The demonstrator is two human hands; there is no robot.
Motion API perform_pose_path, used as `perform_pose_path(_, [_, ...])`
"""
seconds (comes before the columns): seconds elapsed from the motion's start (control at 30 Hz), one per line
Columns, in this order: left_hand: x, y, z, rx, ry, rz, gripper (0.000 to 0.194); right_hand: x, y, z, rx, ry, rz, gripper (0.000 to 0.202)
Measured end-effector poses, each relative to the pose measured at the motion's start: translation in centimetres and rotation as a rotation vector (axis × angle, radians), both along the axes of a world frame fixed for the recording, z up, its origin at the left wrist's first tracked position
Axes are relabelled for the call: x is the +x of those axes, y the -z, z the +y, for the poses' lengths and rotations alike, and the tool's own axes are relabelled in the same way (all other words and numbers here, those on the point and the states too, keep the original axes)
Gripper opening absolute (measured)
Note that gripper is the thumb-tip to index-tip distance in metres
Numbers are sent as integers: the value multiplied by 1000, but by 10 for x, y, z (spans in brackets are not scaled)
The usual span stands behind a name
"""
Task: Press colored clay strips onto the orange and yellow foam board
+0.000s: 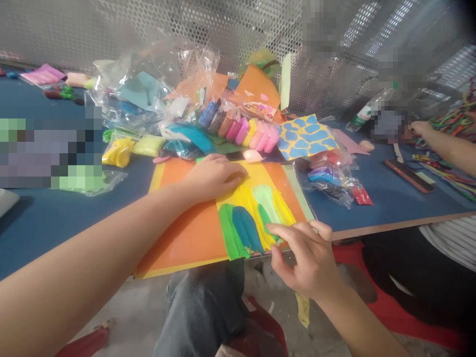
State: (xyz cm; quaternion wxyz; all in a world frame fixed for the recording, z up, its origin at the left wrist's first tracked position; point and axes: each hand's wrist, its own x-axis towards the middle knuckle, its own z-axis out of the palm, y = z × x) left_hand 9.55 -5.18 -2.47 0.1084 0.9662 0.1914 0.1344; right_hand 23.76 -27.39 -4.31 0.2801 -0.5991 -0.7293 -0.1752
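My left hand lies flat with fingers loosely together on the upper part of an orange sheet with a yellow border, holding it against the table edge. Soft modelling clay is spread over the sheet's right half: a yellow layer, a bright green patch, a teal patch and a pale green patch. At its lower right, the index fingertip of my right hand touches a small green strip of clay. The thumb stays apart, and nothing shows between the fingers.
Behind the sheet are packs of coloured clay, clear plastic bags and a blue-and-yellow patterned card. Another clay bag lies to the right. Farther right are a bottle, a brown-handled tool and another person's arm.
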Motion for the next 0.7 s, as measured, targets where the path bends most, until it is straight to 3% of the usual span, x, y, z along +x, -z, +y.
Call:
perform_pose_path(0.53, [0, -1, 0, -8, -17, -2, 35, 0, -5, -14, -143, 18, 18, 26])
perform_pose_path(0.7, [0, -2, 0, 5, -11, -3, 36, 2, -13, -10, -214, 3, 29, 28])
